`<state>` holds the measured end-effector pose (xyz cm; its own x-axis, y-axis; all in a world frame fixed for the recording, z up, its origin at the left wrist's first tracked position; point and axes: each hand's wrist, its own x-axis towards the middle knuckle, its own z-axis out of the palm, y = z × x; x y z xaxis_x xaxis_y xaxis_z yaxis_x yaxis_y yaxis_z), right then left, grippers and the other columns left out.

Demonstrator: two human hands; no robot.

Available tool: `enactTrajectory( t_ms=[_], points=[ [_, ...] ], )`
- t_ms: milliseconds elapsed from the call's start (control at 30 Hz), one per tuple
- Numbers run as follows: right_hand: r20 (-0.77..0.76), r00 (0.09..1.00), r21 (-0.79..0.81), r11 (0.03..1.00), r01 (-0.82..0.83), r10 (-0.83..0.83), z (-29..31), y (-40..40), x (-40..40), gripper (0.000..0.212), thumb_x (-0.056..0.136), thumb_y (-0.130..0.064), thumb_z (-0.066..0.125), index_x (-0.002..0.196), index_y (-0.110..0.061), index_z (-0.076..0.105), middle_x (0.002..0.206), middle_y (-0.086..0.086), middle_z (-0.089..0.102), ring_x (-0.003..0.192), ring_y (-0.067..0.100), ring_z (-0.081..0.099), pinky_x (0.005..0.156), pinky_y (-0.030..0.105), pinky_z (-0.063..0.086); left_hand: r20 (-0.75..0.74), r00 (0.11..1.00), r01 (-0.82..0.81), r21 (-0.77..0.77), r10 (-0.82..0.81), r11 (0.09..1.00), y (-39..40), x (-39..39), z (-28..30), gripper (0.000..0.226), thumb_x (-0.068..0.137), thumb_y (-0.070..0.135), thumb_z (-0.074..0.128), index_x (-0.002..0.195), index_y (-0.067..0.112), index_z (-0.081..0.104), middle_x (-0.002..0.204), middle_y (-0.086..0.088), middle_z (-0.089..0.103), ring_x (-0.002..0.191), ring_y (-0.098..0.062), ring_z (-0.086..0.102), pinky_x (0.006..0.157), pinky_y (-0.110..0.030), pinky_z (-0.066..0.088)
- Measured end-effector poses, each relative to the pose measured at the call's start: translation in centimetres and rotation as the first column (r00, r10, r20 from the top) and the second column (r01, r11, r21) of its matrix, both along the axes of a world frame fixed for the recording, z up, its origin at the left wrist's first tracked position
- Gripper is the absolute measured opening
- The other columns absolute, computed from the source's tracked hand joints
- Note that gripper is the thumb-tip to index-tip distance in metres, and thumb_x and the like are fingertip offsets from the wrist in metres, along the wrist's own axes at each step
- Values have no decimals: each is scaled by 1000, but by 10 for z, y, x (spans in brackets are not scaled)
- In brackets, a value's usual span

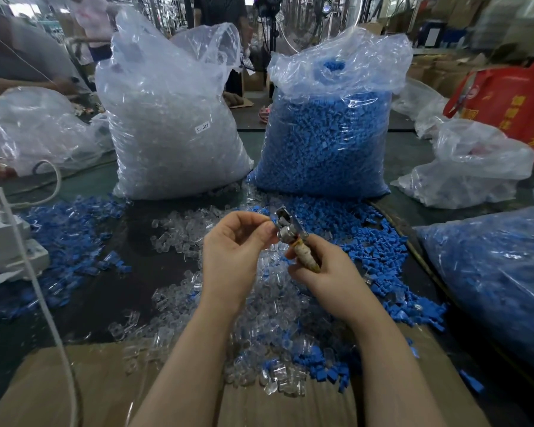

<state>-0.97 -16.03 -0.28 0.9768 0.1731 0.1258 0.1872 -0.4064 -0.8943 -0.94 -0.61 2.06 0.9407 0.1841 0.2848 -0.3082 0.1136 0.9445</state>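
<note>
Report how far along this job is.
Done: nothing clearly finished shows apart. In hand: the right hand grips a tool, the left hand pinches its metal head. Left: loose clear parts and blue parts cover the table, and the clear bag and blue bag stand nearly full.

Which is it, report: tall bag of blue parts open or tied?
Open: the bag gapes untied at its mouth, blue parts visible inside.
</note>
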Motion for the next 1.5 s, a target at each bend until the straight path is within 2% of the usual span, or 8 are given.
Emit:
enactTrajectory(
  t_ms=[200,767,933,1033,1100,1167,1300,1500],
  points=[
    [18,1000,-10,1000,-19,19,0,0,-1,19,74,-15,56,82,-32,59,64,-20,58,53,0,47,56,26,38,5,999,36,-2,-36,999,2,0,1,9,86,-3,67,86,6,67,73,3,73,70,-6,70,67,-15,53],
    [101,995,-112,993,38,-27,-1,2,0,18,68,-23,49,82,-30,58,70,-24,60,58,4,50,56,28,38,-11,1000,28,-2,-28,1000,0,-1,4,7,86,-4,67,87,3,67,72,3,73,68,-6,69,66,-15,52],
    [141,984,-179,975,130,-105,-1,4,-2,19,70,-31,48,87,-24,56,70,-4,60,65,20,54,62,46,48,-27,996,-82,103,85,991,24,2,8,10,84,3,72,87,13,70,78,-1,75,73,-13,72,68,-19,56],
    [175,963,-257,935,246,-205,-3,0,0,12,74,-34,48,85,-29,50,69,-6,58,63,16,53,56,38,43,-11,929,-342,357,370,869,66,6,1,8,85,15,74,84,22,71,74,5,72,72,-10,70,70,-26,57],
    [183,944,-309,896,320,-274,-4,-3,1,9,79,-31,54,87,-29,49,70,-8,58,62,14,53,53,33,41,41,823,-485,569,566,664,93,6,-7,6,86,23,73,82,25,68,76,8,70,73,-12,64,74,-31,50],
    [193,920,-355,850,390,-342,-4,-6,2,11,83,-26,59,86,-27,49,69,-8,57,61,12,52,50,30,36,70,718,-538,687,693,488,113,4,-17,6,87,23,71,83,24,67,79,1,68,77,-19,58,75,-32,42],
    [183,853,-426,743,516,-489,-4,-9,3,12,86,-22,60,86,-22,48,70,-2,54,59,14,48,50,30,29,-15,553,-461,827,833,321,136,2,-30,8,89,18,67,94,14,71,97,-20,69,95,-40,61,75,-43,45],
    [113,772,-566,598,567,-625,-3,-11,3,20,90,-28,59,96,-13,49,82,4,54,58,17,41,54,33,30,-131,455,-229,939,881,258,144,1,-34,16,92,25,65,104,20,75,111,-20,66,103,-41,60,75,-40,41]
  ],
)
